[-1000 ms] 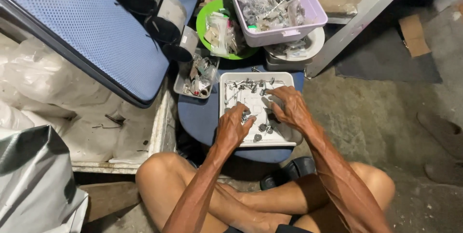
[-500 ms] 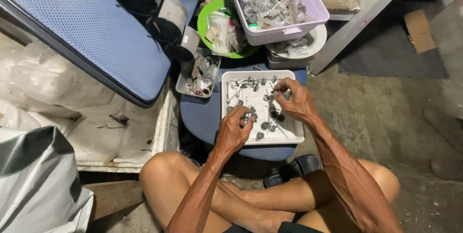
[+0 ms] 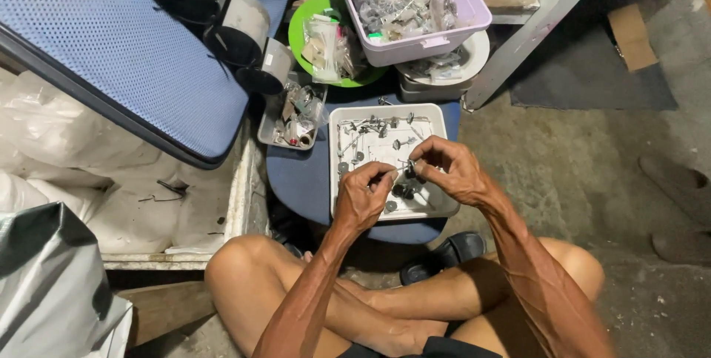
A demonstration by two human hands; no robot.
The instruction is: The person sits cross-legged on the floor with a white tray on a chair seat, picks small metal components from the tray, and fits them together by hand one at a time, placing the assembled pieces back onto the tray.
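1. The left hand (image 3: 364,196) and the right hand (image 3: 447,170) meet above the shallow white rectangular plastic tray (image 3: 335,180), fingertips almost touching.
2. Between them they pinch a small thin grey metal pin-like part (image 3: 401,171); the left thumb and forefinger are clamped on its left end, the right fingers closed on its right end.
3. The part's long axis runs roughly left to right, tilted slightly up toward the right; its finer shape is too small to tell.
4. It sits just over the near half of the tray, clear of the tray's floor.
5. The tray rests on a dark blue rounded seat-like surface (image 3: 300,176) and holds scattered small grey metal screws and washers (image 3: 370,136), mostly in its far half.
6. Just left of the tray lies a small clear plastic box of mixed bits (image 3: 292,117).
7. Farther away stand a round green plastic bowl with clear bagged parts (image 3: 326,39), a lilac rectangular plastic tub full of metal hardware (image 3: 411,2), and a white round dish (image 3: 452,69) under the tub.
8. A blue mesh-covered panel (image 3: 111,47) fills the far left.
9. The person's crossed bare legs (image 3: 415,295) lie near, below the tray.
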